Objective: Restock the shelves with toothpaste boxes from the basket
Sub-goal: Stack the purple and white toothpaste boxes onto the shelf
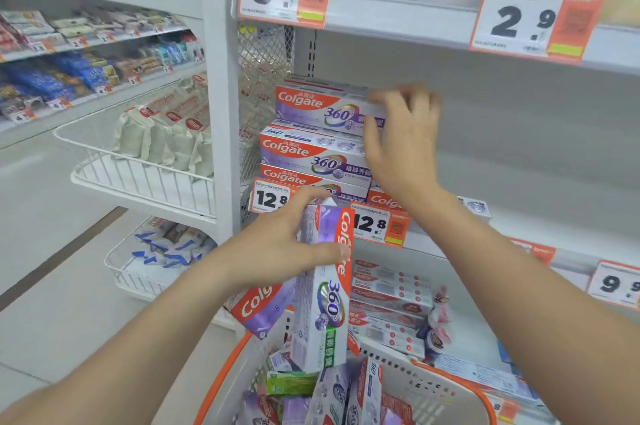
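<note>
item 1, top toothpaste box (pixel 311 106): purple and white with a red band, lying lengthwise as the uppermost of the stack (pixel 311 161) at the left end of the shelf (pixel 554 223), beside the mesh side panel (pixel 263 57). the right hand (pixel 401 144) is at its right end; grip pinching that end, thumb below on the front face, fingers over the top edge.

item 2, upright toothpaste box (pixel 325 293): same print, standing nearly on end above the basket (pixel 460 386), in front of the shelf's front edge. left hand (pixel 277 244); grip curled round its upper part, thumb across the front.

item 3, tilted box (pixel 259 307): below the left hand; cannot tell whether that hand holds it.

item 4, basket: pale with an orange rim, below the shelf's front edge, holding loose boxes (pixel 346 393) heaped at mixed angles.

item 5, price tags (pixel 379 223): two marked 12.8, on the shelf's front edge near its left end.

item 6, red-and-white boxes (pixel 388 289): stacked on the shelf below.
</note>
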Demonstrator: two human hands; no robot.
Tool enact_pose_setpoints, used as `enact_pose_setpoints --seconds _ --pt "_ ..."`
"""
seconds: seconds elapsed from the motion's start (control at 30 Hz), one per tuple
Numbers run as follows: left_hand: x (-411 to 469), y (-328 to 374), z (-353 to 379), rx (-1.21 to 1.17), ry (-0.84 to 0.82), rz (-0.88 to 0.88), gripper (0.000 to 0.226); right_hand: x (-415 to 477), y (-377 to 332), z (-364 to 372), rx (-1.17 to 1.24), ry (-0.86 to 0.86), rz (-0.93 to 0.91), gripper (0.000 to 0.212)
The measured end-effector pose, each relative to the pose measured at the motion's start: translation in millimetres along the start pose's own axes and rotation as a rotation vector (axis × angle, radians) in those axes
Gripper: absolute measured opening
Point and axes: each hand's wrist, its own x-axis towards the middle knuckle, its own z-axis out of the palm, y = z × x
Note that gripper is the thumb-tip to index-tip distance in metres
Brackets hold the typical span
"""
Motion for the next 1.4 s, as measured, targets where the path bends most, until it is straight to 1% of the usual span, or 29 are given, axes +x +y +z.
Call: enact_pose_setpoints --seconds 0.03,0.07,0.13,0.2,0.23,0.27,0.3,0.33,0.4,0.47,0.5,0.53,0.57,0.6,0.67,0.73,0.8,0.87,0.9,0.97,1.03,1.07,1.1,1.17,1.2,1.3,1.33,1.4 --pt "-1.3 2.5 0.0 -0.054 0.009 -0.002 0.071 -12.7 -8.4 -10.4 0.11 -0.005 -0.008 0.03" --pt "-2.6 5.6 1.0 -0.097 0.027 -0.003 0.071 -28.4 -17.5 -22.3 0.258 -0.066 0.036 0.034" --pt "-3.9 11.4 4.9 -0.196 0.075 -0.011 0.067 -62.5 -33.2 -46.3 0.509 -0.287 0.244 0.048" --pt "-4.9 14.9 10.9 -0.306 0.116 -0.036 0.062 -93.8 -41.7 -65.5 0.684 -0.567 0.453 0.064" --pt "-5.7 16.1 14.4 -0.342 0.137 -0.042 0.06 -105.9 -42.9 -71.9 0.764 -0.693 0.528 0.073" --pt "-7.5 17.1 17.7 -0.359 0.152 -0.044 0.059 -115.8 -42.2 -76.6 0.836 -0.782 0.582 0.081" --pt "-8.8 18.0 20.7 -0.374 0.157 -0.044 0.06 -123.7 -40.3 -79.8 0.891 -0.831 0.624 0.084" --pt "-10.3 18.7 23.2 -0.39 0.158 -0.049 0.063 -129.2 -38.5 -82.5 0.933 -0.848 0.663 0.084" --pt "-11.2 18.6 25.8 -0.447 0.139 -0.103 0.075 -134.0 -35.7 -87.6 0.981 -0.835 0.748 0.072" --pt "-12.5 18.0 25.8 -0.498 0.048 -0.169 0.092 -133.4 -31.9 -95.9 1.017 -0.795 0.832 0.056" --pt "-12.2 16.7 25.7 -0.522 -0.015 -0.182 0.094 -133.2 -29.2 -100.3 1.03 -0.784 0.847 0.048" --pt "-12.4 16.3 25.9 -0.543 -0.078 -0.173 0.089 -133.2 -26.5 -105.1 1.033 -0.78 0.849 0.044" --pt "-12.4 16.6 27.9 -0.551 -0.122 -0.157 0.078 -133.2 -23.9 -109.3 1.032 -0.776 0.853 0.041" --pt "-12.5 16.7 30.2 -0.556 -0.134 -0.154 0.069 -133.8 -20.8 -112.8 1.031 -0.767 0.87 0.04" --pt "-13.2 17.8 36.8 -0.567 -0.116 -0.181 0.062 -134.1 -14.8 -118.1 1.049 -0.705 0.934 0.037" --pt "-12.6 15.8 42.6 -0.58 -0.099 -0.203 0.057 -133.1 -9.5 -123.3 1.074 -0.576 0.989 0.034" --pt "-12.0 16.1 44.7 -0.598 -0.066 -0.235 0.055 -132.6 -1.5 -127.6 1.023 -0.452 0.967 0.035" --pt "-11.6 17.3 44.3 -0.563 -0.076 -0.259 0.064 -132.6 10.7 -131.1 0.926 -0.428 0.851 0.036" --pt "-11.3 17.7 43.7 -0.515 -0.09 -0.27 0.066 -132.0 17.2 -133.2 0.887 -0.464 0.761 0.039" --pt "-9.1 15.8 41.2 -0.386 -0.094 -0.275 0.062 -129.5 28.1 -139.9 0.826 -0.592 0.573 0.047" --pt "-8.2 15.0 39.3 -0.294 -0.117 -0.256 0.065 -127.1 35.0 -147.8 0.758 -0.708 0.409 0.049" --pt "-9.2 17.0 39.1 -0.272 -0.154 -0.234 0.066 -127.8 37.1 -150.8 0.72 -0.75 0.357 0.049" --pt "-9.8 19.4 39.5 -0.273 -0.207 -0.205 0.063 -129.8 38.5 -151.9 0.697 -0.79 0.328 0.048" --pt "-10.9 22.8 39.6 -0.316 -0.335 -0.145 0.048 -135.6 38.6 -152.2 0.708 -0.866 0.328 0.048" --pt "-11.3 24.0 38.8 -0.353 -0.386 -0.129 0.046 -139.1 38.9 -151.9 0.737 -0.891 0.351 0.047" --pt "-8.7 19.7 35.9 -0.526 -0.515 -0.097 0.057 -142.0 45.3 -153.9 0.781 -0.889 0.429 0.043" --pt "-7.3 18.7 35.4 -0.591 -0.517 -0.094 0.06 -141.4 47.6 -155.9 0.784 -0.878 0.458 0.041" --pt "-5.1 20.9 36.2 -0.701 -0.432 -0.126 0.055 -142.4 53.1 -157.6 0.822 -0.862 0.528 0.037"
